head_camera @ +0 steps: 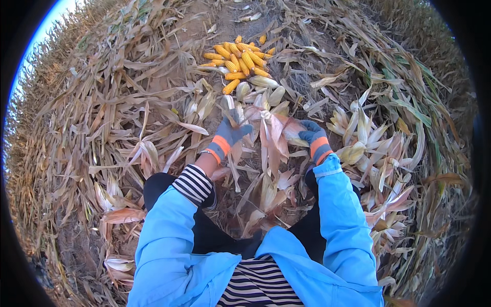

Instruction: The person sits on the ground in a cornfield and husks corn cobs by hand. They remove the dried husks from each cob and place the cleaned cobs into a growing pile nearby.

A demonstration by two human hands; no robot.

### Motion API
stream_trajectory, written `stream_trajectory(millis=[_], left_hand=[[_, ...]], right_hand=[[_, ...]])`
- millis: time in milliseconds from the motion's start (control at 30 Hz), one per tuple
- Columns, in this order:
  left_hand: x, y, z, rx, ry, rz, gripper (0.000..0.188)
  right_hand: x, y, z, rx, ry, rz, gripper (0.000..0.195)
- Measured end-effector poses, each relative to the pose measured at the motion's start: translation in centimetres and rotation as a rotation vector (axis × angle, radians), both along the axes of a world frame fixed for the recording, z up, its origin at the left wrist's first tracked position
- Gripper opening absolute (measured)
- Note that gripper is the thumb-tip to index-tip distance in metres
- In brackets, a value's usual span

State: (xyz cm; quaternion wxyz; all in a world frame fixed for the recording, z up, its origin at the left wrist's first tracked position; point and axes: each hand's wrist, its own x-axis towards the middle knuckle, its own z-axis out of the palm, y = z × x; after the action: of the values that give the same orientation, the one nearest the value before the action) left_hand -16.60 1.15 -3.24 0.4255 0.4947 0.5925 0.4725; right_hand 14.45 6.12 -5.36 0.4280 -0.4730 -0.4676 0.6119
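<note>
My left hand (230, 129), in a grey and orange work glove, reaches over a corn ear in its pale husk (228, 101). The thumb stands apart to the right, and whether the fingers close around this ear is hidden. My right hand (312, 133), gloved alike, grips blurred dry corn husks (292, 129) at its left side. Between the hands, pinkish opened husk leaves (273, 132) hang down from a stalk end. Just beyond lie several ears still in husk, one of them a pale ear (264, 81).
A pile of bare yellow corn cobs (241, 59) lies ahead. Emptied husks (360, 144) heap up at my right, with more husks (147, 153) at my left. Dry stalks (96, 88) cover the ground around. My bent knee (159, 190) is beside the left forearm.
</note>
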Motion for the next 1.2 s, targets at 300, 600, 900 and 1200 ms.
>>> stream_trajectory(millis=[300, 600, 900, 1200], left_hand=[[-5.2, -2.0, 5.5, -0.086, 0.851, -0.398, 0.086], [-1.9, -4.2, 3.5, 0.051, 0.897, -0.649, 0.047], [-0.5, -2.6, 4.4, 0.209, 0.779, -0.456, 0.044], [0.4, -2.4, 3.1, 0.306, 0.954, -0.433, 0.059]], right_hand=[[27.7, 4.9, 7.9, 0.278, -0.165, -0.904, 0.045], [25.3, -3.0, 9.4, 0.787, -1.012, -0.989, 0.046], [-1.2, 0.5, 4.4, 0.315, -0.897, 0.251, 0.039], [-8.1, 3.6, -23.4, -0.315, -1.005, 0.138, 0.054]])
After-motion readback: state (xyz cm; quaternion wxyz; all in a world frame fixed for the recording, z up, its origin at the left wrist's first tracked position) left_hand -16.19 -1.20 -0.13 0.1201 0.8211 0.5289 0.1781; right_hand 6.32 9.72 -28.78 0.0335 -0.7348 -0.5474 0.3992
